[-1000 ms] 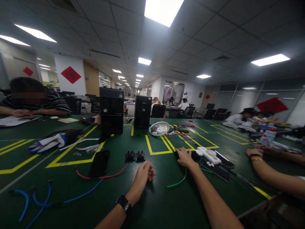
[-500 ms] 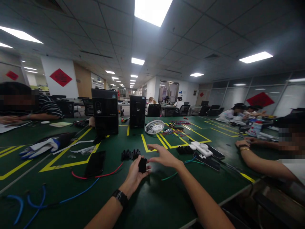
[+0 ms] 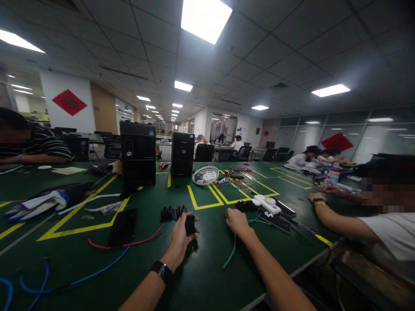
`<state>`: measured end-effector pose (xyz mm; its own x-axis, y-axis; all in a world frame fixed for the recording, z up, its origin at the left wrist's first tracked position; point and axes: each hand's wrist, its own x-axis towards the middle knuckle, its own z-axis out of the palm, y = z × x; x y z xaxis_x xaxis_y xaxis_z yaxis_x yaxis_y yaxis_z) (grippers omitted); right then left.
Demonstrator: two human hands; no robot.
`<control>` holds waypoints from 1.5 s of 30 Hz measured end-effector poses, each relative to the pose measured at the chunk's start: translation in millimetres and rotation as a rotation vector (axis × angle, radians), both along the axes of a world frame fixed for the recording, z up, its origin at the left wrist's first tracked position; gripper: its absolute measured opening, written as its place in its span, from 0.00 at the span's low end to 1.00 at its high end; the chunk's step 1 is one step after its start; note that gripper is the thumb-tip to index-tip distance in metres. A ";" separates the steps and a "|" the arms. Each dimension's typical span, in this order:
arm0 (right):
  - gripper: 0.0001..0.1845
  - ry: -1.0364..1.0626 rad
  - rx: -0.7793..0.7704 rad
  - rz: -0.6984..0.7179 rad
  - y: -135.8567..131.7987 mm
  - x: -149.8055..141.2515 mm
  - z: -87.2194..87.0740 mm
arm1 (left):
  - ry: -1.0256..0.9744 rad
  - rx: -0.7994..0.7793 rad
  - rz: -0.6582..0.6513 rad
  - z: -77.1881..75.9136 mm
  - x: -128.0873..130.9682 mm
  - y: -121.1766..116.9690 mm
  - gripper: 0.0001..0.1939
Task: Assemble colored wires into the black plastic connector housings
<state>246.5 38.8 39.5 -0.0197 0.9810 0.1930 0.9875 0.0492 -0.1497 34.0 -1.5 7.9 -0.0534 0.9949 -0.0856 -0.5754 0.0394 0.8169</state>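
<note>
My left hand (image 3: 182,235), wearing a black watch, is closed round a small black plastic block (image 3: 189,225) held above the table. Just behind it lie black pronged blocks (image 3: 167,213), similar in colour. My right hand (image 3: 239,222) is low over the table with curled fingers, closed on a green wire (image 3: 229,255) that comes out beneath it; the pinch itself is hidden. Beyond this hand sits another dark pronged block (image 3: 245,206). A red wire (image 3: 142,239) and a blue wire (image 3: 101,271) lie left of my left hand.
A white power strip (image 3: 266,204) and dark phones (image 3: 275,222) lie to the right. A black phone (image 3: 123,227) and gloves (image 3: 40,205) are left. Two black towers (image 3: 138,155), a white basket (image 3: 205,176) and loose wires (image 3: 235,179) stand farther back. A co-worker's arm (image 3: 337,222) rests at right.
My right hand let go of the black block, leaving it in my left hand, then moved right and closed over the green wire. That wire has swung to a steeper angle.
</note>
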 end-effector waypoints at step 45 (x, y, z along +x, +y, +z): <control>0.17 1.246 0.399 0.360 -34.8 -69.4 38.5 | -0.095 0.158 0.169 4.4 -13.8 11.8 0.20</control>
